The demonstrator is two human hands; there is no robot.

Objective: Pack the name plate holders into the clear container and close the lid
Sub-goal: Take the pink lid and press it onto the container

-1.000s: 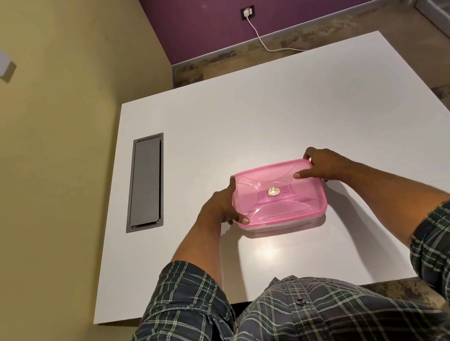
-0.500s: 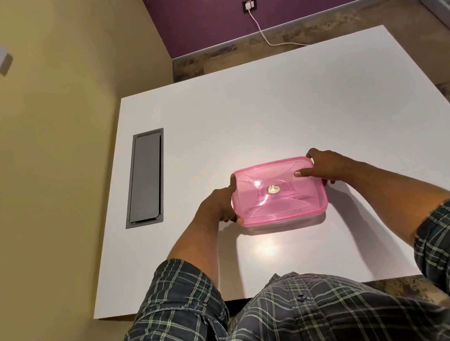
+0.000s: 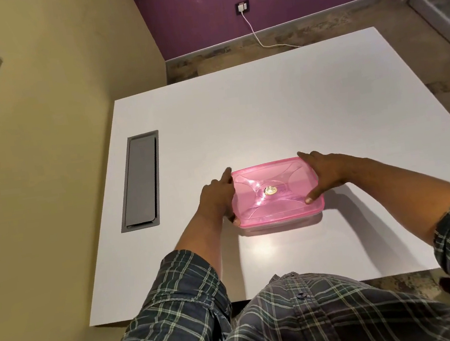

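Standing at the near edge of the white table (image 3: 294, 99), the person wears a plaid shirt (image 3: 307, 321) with both forearms extended. The container (image 3: 281, 221) rests on the table toward the near edge with its pink lid (image 3: 276, 191) seated on top; the left hand (image 3: 217, 201) grips its left side, and the right hand (image 3: 323, 176) grasps its right side, thumb on the lid. A grey cable hatch (image 3: 140, 180) lies along the left edge, and beyond the far edge a white cable (image 3: 261, 38) runs to a wall socket (image 3: 242, 7).
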